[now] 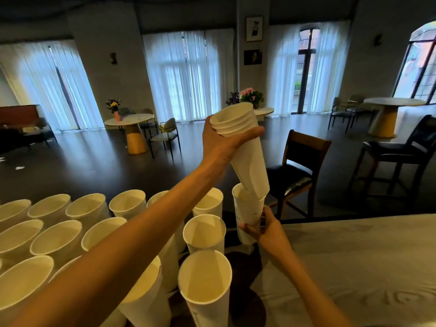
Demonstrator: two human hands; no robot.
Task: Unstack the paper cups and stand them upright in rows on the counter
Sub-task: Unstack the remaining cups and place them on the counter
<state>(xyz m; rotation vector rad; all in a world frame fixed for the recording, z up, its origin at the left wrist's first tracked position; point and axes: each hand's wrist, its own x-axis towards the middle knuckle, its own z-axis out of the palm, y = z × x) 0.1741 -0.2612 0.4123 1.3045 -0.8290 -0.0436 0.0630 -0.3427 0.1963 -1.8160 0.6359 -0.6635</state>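
My left hand grips a short stack of white paper cups near its rims, raised above the counter and tilted. The stack's bottom end sits just inside the mouth of a single white cup below it. My right hand holds that lower cup around its base, close to the counter's far edge. Several white paper cups stand upright in rows on the counter, left of my right hand. My left forearm crosses over some of them.
A pale wood-grain counter surface stretches to the right. Beyond its far edge stand a wooden chair with a black seat and a dark chair. Round tables, chairs and flowers fill the room behind.
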